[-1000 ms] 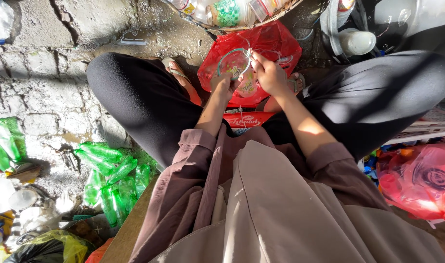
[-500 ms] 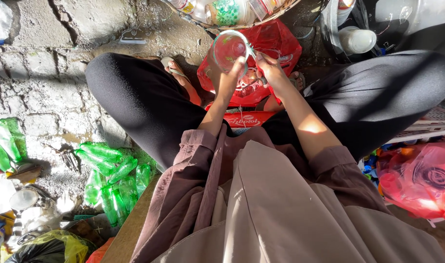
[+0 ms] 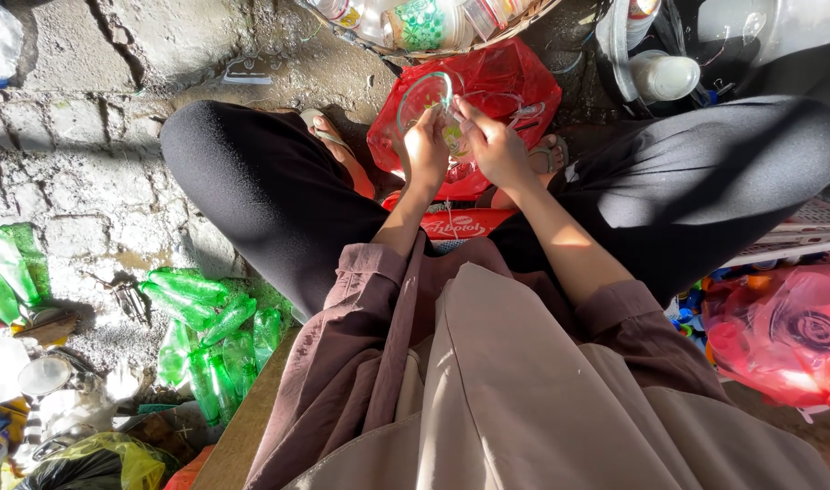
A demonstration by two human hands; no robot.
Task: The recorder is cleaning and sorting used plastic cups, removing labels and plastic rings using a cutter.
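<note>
Hands meet over the red plastic bag [image 3: 510, 86]: the left hand [image 3: 426, 150] grips a clear, thin plastic cup [image 3: 426, 98] by its side, the right hand [image 3: 495, 145] pinches its label. Light, crushable, probably slippery; the rim looks the firmest hold.

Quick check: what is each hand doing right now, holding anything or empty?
Left hand: closed on a clear plastic cup.
Right hand: fingers pinched at the same cup's side; what they grip cannot be told.
</note>
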